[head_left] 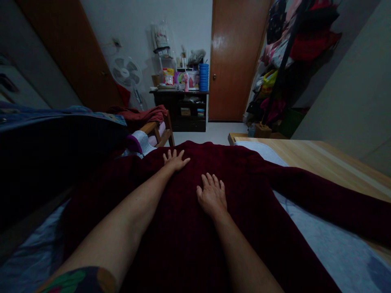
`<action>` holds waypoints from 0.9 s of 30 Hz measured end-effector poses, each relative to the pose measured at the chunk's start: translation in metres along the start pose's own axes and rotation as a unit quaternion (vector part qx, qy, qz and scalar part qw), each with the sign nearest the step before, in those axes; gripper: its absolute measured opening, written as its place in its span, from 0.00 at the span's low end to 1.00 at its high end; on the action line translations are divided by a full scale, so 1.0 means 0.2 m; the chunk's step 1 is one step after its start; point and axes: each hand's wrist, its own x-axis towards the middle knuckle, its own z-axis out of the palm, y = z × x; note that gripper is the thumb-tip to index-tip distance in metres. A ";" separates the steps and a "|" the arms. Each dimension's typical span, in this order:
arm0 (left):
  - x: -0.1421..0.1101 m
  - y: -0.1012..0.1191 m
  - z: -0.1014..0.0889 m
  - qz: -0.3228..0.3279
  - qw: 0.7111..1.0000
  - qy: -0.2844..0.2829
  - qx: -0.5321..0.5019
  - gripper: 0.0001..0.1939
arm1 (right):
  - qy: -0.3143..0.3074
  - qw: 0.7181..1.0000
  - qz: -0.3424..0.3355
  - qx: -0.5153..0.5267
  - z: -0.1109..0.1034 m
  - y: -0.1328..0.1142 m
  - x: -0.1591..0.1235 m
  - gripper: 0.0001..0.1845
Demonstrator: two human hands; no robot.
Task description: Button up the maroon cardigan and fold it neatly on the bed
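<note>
Out from six o'clock, I've got the maroon garment [189, 211] under both palms, long axis running to twelve; right hand [212, 194] nearer me, fingers spread, closer to the three-o'clock sleeve [324, 195]; left hand [176, 162], fingers also apart, farther up towards eleven.

Wooden surface [330, 156] beneath pale bluish cloth [336, 248] and maroon garment [186, 207].
</note>
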 end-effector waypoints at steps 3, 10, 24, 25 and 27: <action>-0.05 0.05 -0.01 -0.022 1.000 -0.003 -0.005 0.38 | 0.005 1.000 0.002 0.003 0.00 0.00 0.00 0.31; -0.36 0.29 -0.06 -0.071 0.991 -0.098 -0.061 0.33 | 0.000 0.999 0.041 -0.009 -0.04 -0.01 -0.01 0.31; -0.82 0.30 0.11 0.020 0.995 0.016 -0.098 0.30 | -0.009 0.999 0.035 -0.026 -0.06 0.03 0.01 0.29; -0.83 0.29 0.12 0.027 0.995 0.025 -0.094 0.30 | -0.008 0.999 0.035 -0.035 -0.06 0.03 0.02 0.29; -0.83 0.29 0.13 0.032 0.995 0.029 -0.088 0.30 | -0.009 0.998 0.036 -0.053 -0.09 0.03 0.04 0.29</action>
